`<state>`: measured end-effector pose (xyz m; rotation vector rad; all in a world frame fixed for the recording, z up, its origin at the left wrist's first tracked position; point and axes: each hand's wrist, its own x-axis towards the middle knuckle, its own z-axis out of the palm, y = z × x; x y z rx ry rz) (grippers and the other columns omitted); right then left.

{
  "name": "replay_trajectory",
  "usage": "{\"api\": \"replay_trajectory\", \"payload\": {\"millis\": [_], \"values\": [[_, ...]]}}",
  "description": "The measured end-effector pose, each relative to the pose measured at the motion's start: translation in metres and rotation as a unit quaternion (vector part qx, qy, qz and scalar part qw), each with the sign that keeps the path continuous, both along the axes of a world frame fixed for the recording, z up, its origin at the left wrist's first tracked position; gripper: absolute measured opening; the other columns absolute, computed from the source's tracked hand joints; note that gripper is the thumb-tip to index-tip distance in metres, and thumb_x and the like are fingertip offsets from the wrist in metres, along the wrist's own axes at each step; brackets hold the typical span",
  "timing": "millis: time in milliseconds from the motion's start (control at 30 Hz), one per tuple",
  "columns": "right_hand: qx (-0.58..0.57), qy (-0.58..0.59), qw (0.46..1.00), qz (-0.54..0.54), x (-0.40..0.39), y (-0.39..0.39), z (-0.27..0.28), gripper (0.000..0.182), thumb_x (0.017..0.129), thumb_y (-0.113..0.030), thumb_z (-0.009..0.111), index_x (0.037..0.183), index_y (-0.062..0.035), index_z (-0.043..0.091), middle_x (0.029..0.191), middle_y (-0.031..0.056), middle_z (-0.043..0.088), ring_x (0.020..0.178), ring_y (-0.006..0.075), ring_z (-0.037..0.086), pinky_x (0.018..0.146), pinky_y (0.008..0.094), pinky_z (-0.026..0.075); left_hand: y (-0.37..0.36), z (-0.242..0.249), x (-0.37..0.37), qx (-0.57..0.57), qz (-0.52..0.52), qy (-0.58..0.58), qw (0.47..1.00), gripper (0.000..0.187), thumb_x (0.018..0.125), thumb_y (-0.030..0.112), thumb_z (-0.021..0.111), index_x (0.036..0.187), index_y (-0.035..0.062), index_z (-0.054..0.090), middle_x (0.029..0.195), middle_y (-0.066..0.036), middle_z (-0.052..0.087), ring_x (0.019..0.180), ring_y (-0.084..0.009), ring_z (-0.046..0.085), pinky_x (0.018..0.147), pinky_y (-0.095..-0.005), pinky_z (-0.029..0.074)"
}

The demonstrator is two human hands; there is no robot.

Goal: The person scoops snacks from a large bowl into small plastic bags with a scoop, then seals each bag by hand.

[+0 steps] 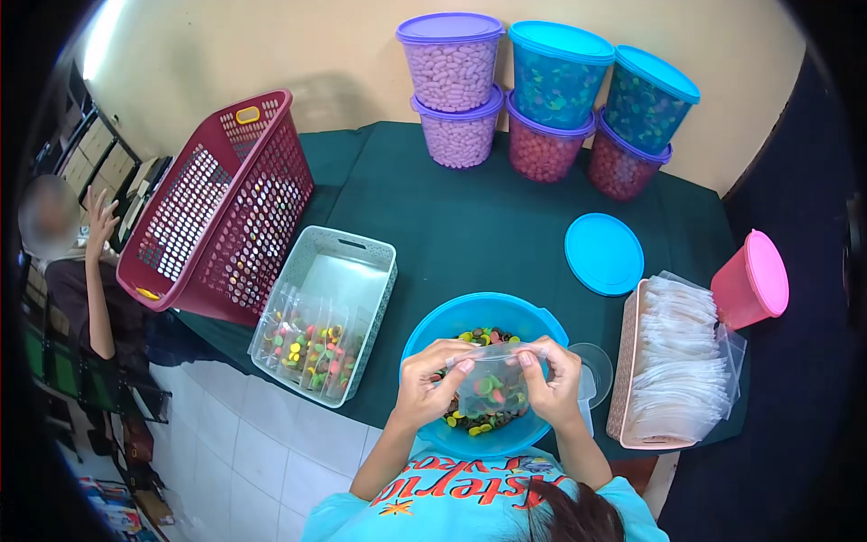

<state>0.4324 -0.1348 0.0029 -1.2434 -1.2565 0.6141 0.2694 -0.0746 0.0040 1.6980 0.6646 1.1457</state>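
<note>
My left hand [433,379] pinches one top corner of a clear plastic bag [490,384], and my right hand [549,375] pinches the other. The bag hangs between them above a blue bowl [424,334] of small yellow, green, red and brown pieces. Coloured pieces show at the bag, but whether they lie inside or behind it I cannot tell. Left of the bowl, a grey basket [339,262] holds several clear bags of coloured pieces [312,348]. On the right, a pink basket [629,361] is packed with flat clear bags [677,361].
Stacked lidded tubs [452,77] stand by the wall. A large maroon basket [244,226] is at the left, a blue lid [604,254] and a pink tub [751,280] at the right. A clear round container [596,370] touches the bowl's right side. Another person [99,298] is at far left.
</note>
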Motion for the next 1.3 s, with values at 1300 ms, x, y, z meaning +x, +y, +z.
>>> {"api": "replay_trajectory", "payload": {"millis": [1300], "values": [[0.065,-0.056,0.993,0.075,-0.004,-0.001,0.001,0.01,0.065,-0.001,0.067,0.074,-0.0029,0.063,0.072,0.0098,0.062,0.065,0.0204,0.057,0.062,0.0304,0.043,-0.005,-0.012,0.001,0.014,-0.136,-0.022,0.99,0.019,0.078,0.002,0.06,0.094,-0.0009,0.048,0.089,-0.013,0.057,0.085,-0.0178,0.055,0.075,-0.0298,0.044]]}}
